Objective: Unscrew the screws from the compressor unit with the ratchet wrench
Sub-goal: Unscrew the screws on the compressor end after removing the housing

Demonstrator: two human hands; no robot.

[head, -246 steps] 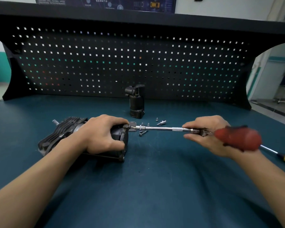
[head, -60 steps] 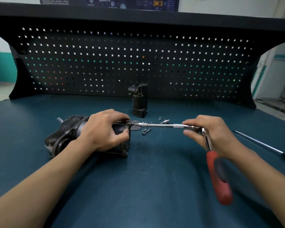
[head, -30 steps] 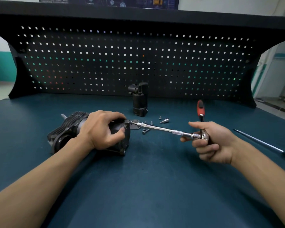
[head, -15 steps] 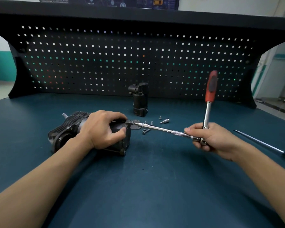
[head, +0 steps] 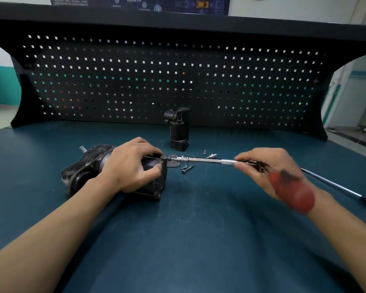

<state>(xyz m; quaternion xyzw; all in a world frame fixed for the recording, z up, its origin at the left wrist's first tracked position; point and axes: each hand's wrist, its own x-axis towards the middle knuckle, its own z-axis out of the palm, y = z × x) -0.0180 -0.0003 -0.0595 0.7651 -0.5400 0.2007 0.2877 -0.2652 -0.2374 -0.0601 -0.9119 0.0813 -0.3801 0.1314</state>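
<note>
Here the left grip (head: 133, 166) clasps the compressor unit (head: 87, 163) on the counter (head: 188, 240); the right grip (head: 268, 174) pinches the ratchet wrench (head: 207, 160) by its extension bar, red handle blurred.

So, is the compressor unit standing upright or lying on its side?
Lying on its side. The compressor unit stretches along the table, its bolted end facing the ratchet wrench, and the left hand grips it from above.
</note>
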